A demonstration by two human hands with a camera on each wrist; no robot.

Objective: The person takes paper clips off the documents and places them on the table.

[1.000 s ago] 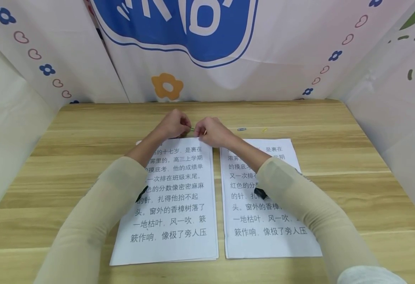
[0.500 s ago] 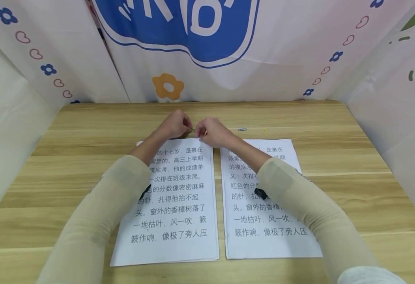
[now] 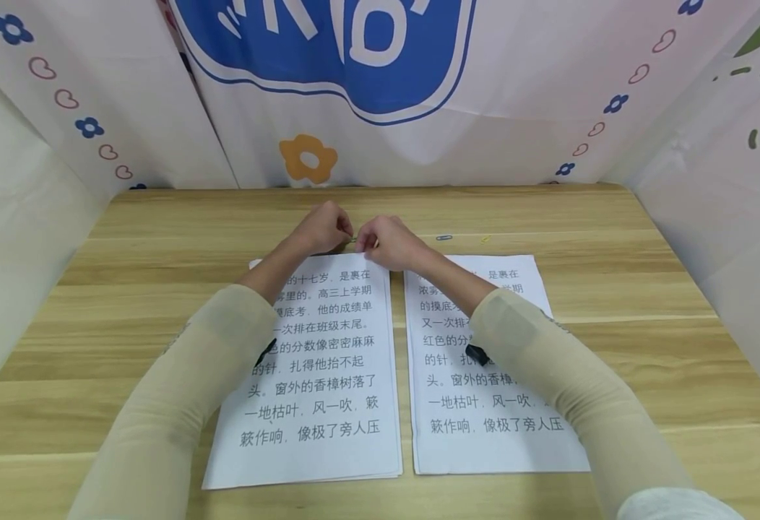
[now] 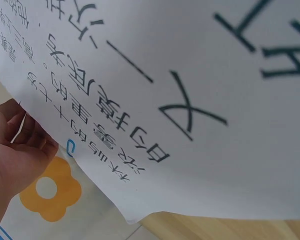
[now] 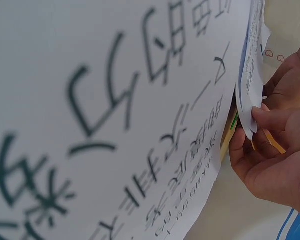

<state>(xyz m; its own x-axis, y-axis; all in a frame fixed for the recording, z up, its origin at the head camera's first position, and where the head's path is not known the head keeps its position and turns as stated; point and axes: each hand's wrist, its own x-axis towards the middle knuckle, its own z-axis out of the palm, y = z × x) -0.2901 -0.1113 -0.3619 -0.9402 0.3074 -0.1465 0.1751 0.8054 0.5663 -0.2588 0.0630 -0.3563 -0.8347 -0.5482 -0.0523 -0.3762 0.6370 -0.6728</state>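
Observation:
Two stacks of printed white paper lie side by side. At the top edge of the left paper stack (image 3: 308, 390) both hands are close together. My right hand (image 3: 389, 242) pinches the stack's lifted top right corner, and a yellow-orange paper clip (image 5: 275, 141) shows between its fingers. My left hand (image 3: 324, 227) has its fingers curled at the same top edge, fingertips partly hidden by the paper. A blue paper clip (image 4: 70, 148) sits on that edge beside the left fingers. A green paper clip (image 5: 235, 121) shows close to the right fingertips.
The right paper stack (image 3: 497, 412) lies under the right forearm. Behind it on the wooden table (image 3: 646, 325) are another blue paper clip (image 3: 443, 237) and a yellow paper clip (image 3: 485, 239). A printed cloth wall (image 3: 484, 144) rises behind the table's back edge.
My left hand has shifted slightly to the right, so less of the green paper clip shows between the hands. The right hand stays almost still at the corner.

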